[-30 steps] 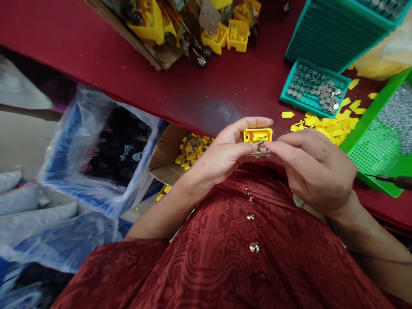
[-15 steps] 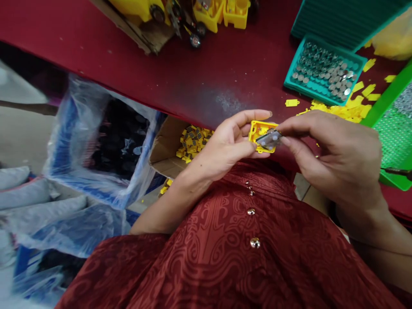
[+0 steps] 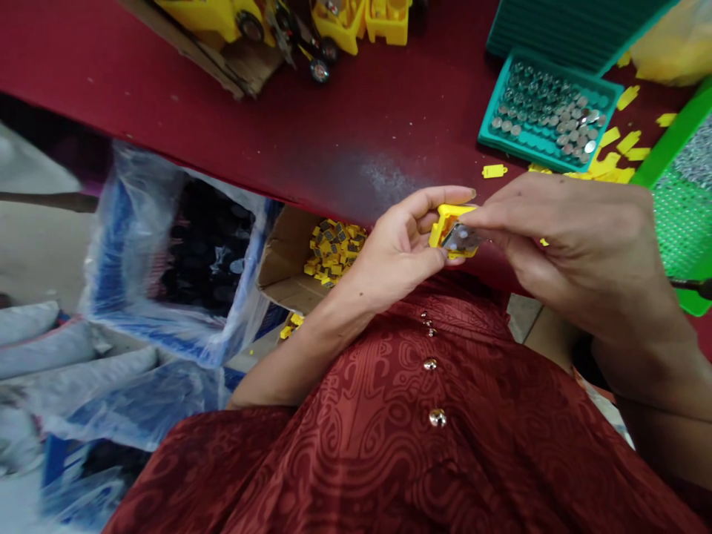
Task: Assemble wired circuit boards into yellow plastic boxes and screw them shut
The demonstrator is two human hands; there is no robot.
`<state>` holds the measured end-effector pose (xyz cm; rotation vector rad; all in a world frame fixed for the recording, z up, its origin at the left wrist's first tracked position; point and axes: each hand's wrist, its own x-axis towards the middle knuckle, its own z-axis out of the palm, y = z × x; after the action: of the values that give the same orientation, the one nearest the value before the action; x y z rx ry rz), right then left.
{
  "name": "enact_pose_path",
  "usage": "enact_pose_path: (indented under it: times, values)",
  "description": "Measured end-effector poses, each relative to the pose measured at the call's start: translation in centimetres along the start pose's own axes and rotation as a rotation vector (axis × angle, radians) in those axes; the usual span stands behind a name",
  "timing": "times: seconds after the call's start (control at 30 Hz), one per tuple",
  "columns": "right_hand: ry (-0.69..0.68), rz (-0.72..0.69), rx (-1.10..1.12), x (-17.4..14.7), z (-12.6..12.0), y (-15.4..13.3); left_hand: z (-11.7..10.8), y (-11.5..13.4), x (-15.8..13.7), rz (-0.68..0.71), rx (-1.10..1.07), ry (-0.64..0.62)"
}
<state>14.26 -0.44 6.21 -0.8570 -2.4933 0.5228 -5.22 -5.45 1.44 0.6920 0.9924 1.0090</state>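
My left hand (image 3: 397, 237) is closed round a small yellow plastic housing (image 3: 441, 225), its open side facing up. A flat grey panel with pale round spots (image 3: 460, 237) sits tilted in the housing's opening. The fingers of my right hand (image 3: 561, 230) pinch that panel at its right side; the fingertips partly cover it. Just beyond my hands, a single flat yellow piece (image 3: 495, 171) lies on the red table (image 3: 334, 141).
A teal tray (image 3: 534, 152) of silvery button cells stands beyond my right hand, near loose yellow pieces (image 3: 628, 141) and a green basket (image 3: 667, 163). Yellow toy vehicles (image 3: 339, 22) stand at the back. Left are a carton (image 3: 286, 245) of yellow parts and a plastic-lined blue crate (image 3: 105, 245).
The yellow housing has tipped in my left hand, and the grey panel sits lower in it. My right fingers have moved left, further over the housing. The view has shifted slightly.
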Motion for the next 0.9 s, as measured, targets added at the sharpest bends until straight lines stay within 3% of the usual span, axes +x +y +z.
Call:
enact_pose_path:
  times: [0.17, 0.47, 0.73, 0.9]
  values:
    - [-0.003, -0.007, -0.116, 0.0, 0.2, 0.5, -0.1, -0.1, 0.2, 0.033, 0.047, -0.023]
    - [0.225, 0.051, -0.011, -1.0, 2.4, 1.3, 0.0, -0.5, 0.9, 0.01, -0.039, 0.044]
    - [0.355, -0.025, -0.134, -2.1, 4.2, 1.6, 0.2, -0.6, 1.1, -0.081, -0.159, 0.059]
    - [0.383, -0.053, -0.24, -2.4, 5.1, 1.7, 0.8, -0.8, 1.1, -0.043, -0.033, 0.078]
